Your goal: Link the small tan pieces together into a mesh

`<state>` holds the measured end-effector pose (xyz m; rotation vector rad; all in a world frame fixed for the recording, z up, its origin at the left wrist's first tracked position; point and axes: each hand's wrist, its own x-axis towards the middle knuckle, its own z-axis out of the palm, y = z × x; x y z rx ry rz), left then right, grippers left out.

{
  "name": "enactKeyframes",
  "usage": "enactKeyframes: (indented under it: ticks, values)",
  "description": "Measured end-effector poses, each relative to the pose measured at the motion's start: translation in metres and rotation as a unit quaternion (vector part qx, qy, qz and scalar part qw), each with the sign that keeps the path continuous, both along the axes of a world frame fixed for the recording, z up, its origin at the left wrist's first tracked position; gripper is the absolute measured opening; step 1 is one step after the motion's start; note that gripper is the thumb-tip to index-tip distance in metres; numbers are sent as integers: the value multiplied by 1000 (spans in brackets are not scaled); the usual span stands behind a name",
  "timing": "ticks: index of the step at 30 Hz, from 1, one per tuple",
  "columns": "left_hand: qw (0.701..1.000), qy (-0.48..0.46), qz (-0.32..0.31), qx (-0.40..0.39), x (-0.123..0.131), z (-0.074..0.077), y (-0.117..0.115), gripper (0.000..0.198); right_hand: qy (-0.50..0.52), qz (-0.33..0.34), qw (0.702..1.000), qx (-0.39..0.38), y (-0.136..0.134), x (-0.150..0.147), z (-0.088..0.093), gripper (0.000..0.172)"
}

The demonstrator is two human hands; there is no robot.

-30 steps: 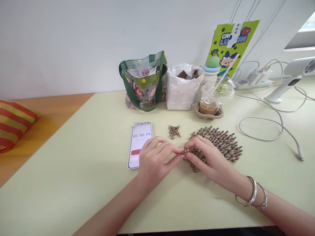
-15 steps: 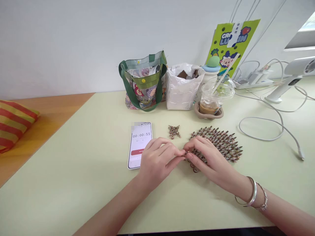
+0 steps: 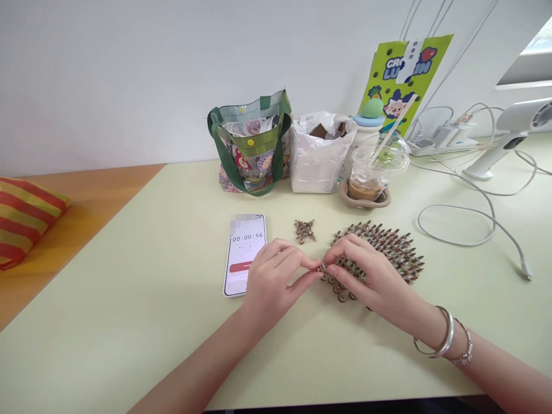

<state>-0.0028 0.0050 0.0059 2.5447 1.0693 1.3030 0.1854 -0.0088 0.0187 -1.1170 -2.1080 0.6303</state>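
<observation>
Small metal link stays pinched between the closed fingertips of our left hand and right hand, at the edge of the linked mat, lower centre of the frame, as our phone timer reaches 00:00:56.

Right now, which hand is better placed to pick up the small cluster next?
Probably the left hand: it sits just below the cluster, while the right hand lies on the mat. Both pinch a tiny piece, though.

Pale green desk — smartphone, bead mesh; tote bag, white cable
</observation>
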Motion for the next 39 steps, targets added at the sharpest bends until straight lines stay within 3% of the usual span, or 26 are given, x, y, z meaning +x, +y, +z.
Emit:
enactKeyframes:
  ticks: [8,14,20,27,33,39]
  values:
    - [994,97,25,-51,0,0,0,9,-65,-45,994,75,5,5,-3,10]
    - [981,177,12,-77,0,-1,0,7,-120,1,988,95,4,4,0,9]
    - [983,167,13,-77,0,-1,-1,12,-152,47,982,100,2,2,0,8]
    - [982,169,34,-71,0,-1,-2,11,-188,20,975,118,1,3,-5,8]
    - [985,152,34,-71,1,2,-3,13,-188,24,977,101,5,6,3,1]
    - [988,137,26,-67,1,3,-6,16,-200,-33,967,151,22,8,11,8]
